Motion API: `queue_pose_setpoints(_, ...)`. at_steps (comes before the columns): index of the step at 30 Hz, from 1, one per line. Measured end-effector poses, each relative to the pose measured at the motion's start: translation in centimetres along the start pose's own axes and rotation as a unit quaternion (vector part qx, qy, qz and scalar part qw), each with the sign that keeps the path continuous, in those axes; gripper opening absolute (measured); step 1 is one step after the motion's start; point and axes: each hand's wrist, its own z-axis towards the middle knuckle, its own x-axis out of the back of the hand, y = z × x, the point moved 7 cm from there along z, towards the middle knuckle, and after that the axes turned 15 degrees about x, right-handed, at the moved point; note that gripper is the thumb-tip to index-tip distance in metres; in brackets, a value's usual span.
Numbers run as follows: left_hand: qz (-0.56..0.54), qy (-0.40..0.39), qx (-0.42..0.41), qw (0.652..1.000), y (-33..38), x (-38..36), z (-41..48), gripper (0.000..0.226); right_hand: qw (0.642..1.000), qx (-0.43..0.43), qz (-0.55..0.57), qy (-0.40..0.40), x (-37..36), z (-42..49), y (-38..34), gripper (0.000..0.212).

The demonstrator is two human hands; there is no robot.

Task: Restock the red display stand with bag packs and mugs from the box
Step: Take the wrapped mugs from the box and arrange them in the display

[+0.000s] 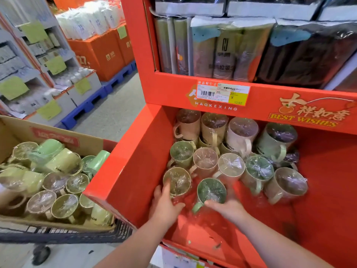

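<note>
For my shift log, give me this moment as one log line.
stage: placing | left hand: grips yellow mug | right hand: grips green mug | place: red display stand, lower shelf | box: holds mugs

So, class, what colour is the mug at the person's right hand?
The mug is green; the head view shows it.

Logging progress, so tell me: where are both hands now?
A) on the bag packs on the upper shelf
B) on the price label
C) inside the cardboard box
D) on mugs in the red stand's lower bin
D: the left hand grips a yellow mug and the right hand a green mug in the lower bin of the red stand; the box sits apart at left.
</note>
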Motion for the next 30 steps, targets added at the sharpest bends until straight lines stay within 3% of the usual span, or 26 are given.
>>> queue_pose_setpoints(7,-0.01,0.04,0.005,0.999,0.4,-0.2,1.6,0.055,0.997,-0.041,0.049,0.052,-0.7,0.5,0.0,0.066)
queue_pose_setpoints(13,-0.049,0.05,0.004,0.998,0.9,-0.7,2.0,0.058,0.987,-0.069,0.074,0.125,-1.9,1.9,0.2,0.055)
queue_pose_setpoints(19,-0.007,0.052,0.01,0.999,1.0,-0.6,2.4,0.05,0.988,-0.077,0.056,0.119,-1.9,2.6,0.2,0.053)
queue_pose_setpoints(26,-0.007,0.039,0.018,0.999,0.9,-0.7,2.2,0.059,0.995,-0.047,0.051,0.076,-1.4,1.9,-0.3,0.053)
queue_pose_setpoints(30,0.007,0.047,0.02,0.999,0.6,-0.5,1.4,0.067,0.999,-0.029,-0.023,0.038,-0.6,1.5,-0.8,0.065)
